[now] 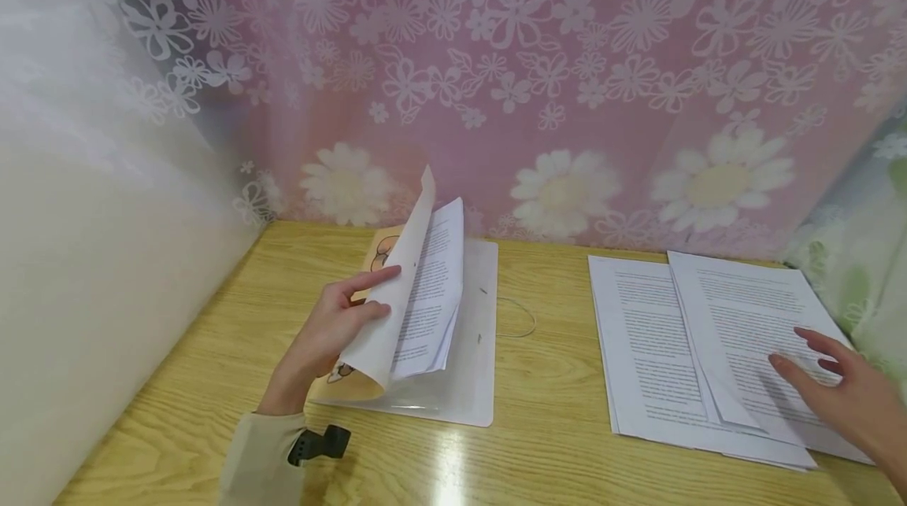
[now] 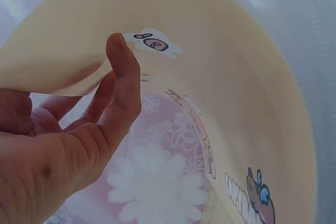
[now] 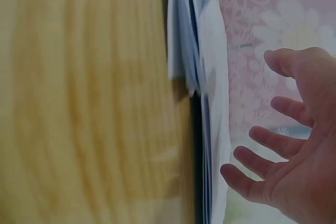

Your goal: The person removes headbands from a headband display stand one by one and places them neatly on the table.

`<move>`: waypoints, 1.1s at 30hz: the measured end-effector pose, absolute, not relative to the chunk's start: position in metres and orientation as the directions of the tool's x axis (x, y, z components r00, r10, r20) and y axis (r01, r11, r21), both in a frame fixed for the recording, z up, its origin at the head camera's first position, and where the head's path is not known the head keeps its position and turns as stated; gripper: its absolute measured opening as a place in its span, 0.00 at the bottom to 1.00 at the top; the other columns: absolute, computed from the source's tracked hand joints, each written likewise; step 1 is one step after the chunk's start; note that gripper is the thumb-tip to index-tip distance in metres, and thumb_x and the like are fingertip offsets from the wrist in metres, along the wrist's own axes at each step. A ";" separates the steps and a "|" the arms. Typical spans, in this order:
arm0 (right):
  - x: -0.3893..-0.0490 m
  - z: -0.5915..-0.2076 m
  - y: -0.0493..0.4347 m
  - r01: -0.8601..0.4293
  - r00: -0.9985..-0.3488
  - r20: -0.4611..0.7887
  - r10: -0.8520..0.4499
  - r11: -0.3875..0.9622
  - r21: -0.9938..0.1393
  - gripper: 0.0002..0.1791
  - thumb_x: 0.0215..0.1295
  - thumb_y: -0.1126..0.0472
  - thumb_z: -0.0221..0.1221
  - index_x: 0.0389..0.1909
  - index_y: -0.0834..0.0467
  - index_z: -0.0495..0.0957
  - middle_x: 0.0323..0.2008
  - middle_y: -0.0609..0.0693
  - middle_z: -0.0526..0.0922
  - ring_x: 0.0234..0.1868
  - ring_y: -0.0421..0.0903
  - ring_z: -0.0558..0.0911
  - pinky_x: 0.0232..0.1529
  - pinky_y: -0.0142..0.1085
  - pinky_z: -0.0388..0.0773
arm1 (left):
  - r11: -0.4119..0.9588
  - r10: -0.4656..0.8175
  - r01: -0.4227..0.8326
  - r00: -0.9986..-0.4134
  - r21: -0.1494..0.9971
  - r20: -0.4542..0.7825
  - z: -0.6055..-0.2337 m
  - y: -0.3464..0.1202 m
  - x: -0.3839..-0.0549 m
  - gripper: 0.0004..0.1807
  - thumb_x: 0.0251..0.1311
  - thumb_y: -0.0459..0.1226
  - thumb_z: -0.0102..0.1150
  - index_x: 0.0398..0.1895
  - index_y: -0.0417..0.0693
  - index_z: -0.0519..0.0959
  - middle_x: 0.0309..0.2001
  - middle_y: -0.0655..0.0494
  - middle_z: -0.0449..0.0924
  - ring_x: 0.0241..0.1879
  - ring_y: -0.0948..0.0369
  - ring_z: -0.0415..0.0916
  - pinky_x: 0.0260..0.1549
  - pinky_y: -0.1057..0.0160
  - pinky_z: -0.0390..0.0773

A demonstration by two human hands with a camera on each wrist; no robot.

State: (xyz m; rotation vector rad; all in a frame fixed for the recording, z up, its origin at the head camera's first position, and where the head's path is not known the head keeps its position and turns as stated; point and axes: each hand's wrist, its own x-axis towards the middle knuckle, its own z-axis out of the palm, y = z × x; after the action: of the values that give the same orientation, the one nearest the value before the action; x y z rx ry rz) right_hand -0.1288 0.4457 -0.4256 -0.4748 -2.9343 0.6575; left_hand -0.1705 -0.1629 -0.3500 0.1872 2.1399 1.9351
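A folder cover, white inside and pale orange outside with cartoon animals, stands bent up from the table; my left hand holds it between its fingers. The cover's cartoon side curves past the fingers in the left wrist view. Inside the folder, a few printed sheets lean upward, over the translucent back cover. At the right, my right hand hovers over loose printed sheets, its fingers spread and holding nothing. The right wrist view shows those sheets' edges beside the hand.
The wood-grain table carries both paper groups. A thin elastic loop sticks out at the folder's right edge. A pink flowered curtain hangs behind the table, a pale wall stands left, and a green-patterned curtain hangs right.
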 end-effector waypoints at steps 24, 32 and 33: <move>-0.128 -0.445 0.477 0.351 -0.908 0.109 0.405 0.875 -0.333 0.49 0.60 0.38 0.56 0.67 0.72 0.52 0.63 0.81 0.52 0.61 0.78 0.55 0.57 0.66 0.56 | 0.117 0.257 -0.066 -0.962 0.991 -0.094 -0.347 -0.162 -0.172 0.27 0.63 0.31 0.51 0.66 0.57 0.69 0.61 0.43 0.69 0.39 0.51 0.83 0.32 0.54 0.83; -0.127 -0.448 0.482 0.401 -0.905 -0.009 0.425 0.847 -0.349 0.58 0.54 0.37 0.63 0.69 0.71 0.45 0.65 0.80 0.48 0.62 0.78 0.53 0.58 0.67 0.56 | 0.122 0.253 -0.065 -0.963 0.990 -0.094 -0.348 -0.163 -0.172 0.27 0.63 0.31 0.50 0.67 0.56 0.68 0.62 0.44 0.68 0.38 0.51 0.83 0.32 0.54 0.83; -0.127 -0.448 0.482 0.403 -0.905 -0.024 0.424 0.840 -0.363 0.59 0.54 0.38 0.63 0.70 0.71 0.44 0.65 0.80 0.47 0.62 0.78 0.53 0.57 0.67 0.56 | 0.122 0.255 -0.065 -0.962 0.990 -0.094 -0.348 -0.163 -0.172 0.27 0.63 0.31 0.50 0.67 0.56 0.68 0.62 0.44 0.67 0.38 0.51 0.82 0.32 0.54 0.83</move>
State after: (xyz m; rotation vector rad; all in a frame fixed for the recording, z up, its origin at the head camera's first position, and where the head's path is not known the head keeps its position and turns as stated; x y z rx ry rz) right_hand -0.1272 0.4817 -0.4478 -0.6652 -2.9584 0.5644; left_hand -0.1718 -0.1631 -0.3484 0.1880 2.1585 1.9256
